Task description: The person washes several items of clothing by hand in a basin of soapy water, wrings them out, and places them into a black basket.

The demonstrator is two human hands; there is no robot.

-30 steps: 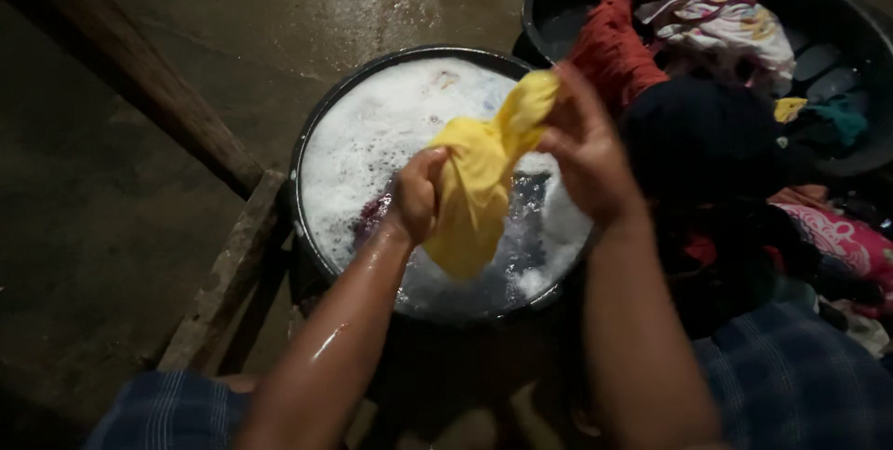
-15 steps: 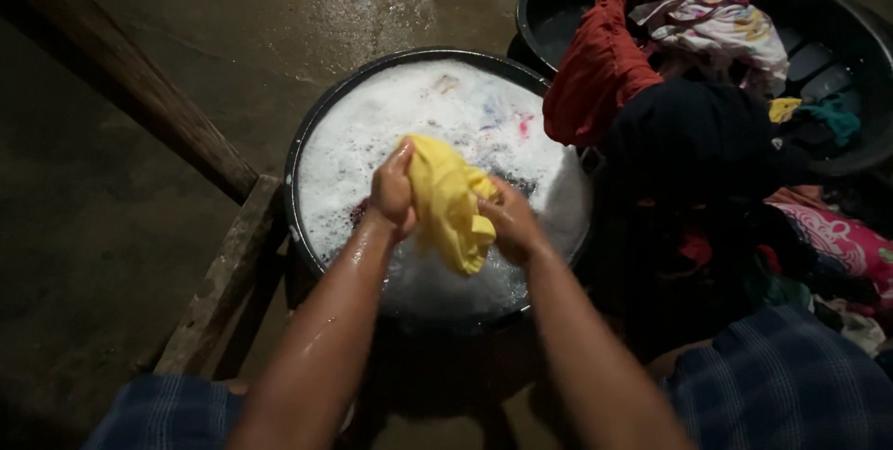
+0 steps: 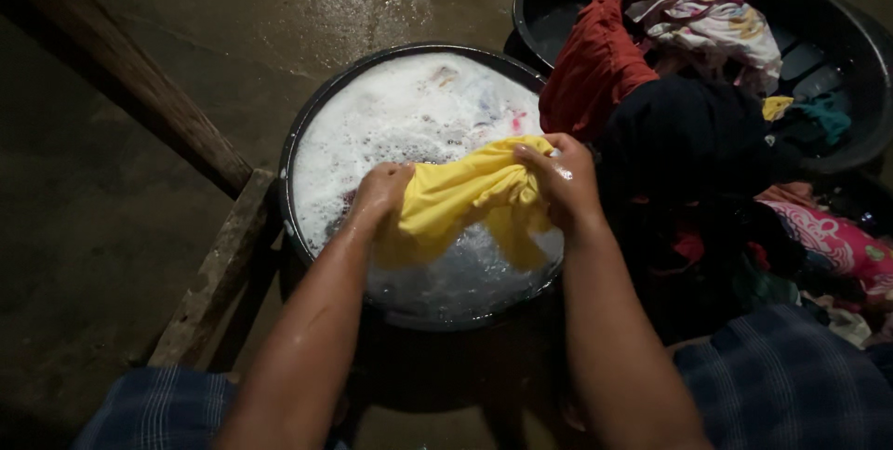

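Both hands fisted on yellow cloth: left hand grips its left end, right hand its right, stretched just above suds in black basin.

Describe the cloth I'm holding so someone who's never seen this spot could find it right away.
Start at the round black tub of white suds in the middle of the wet floor. Over its near half, the left hand and right hand stretch a yellow cloth between them. It is the only bright yellow piece above the suds; the red, dark and patterned clothes lie heaped to the right.
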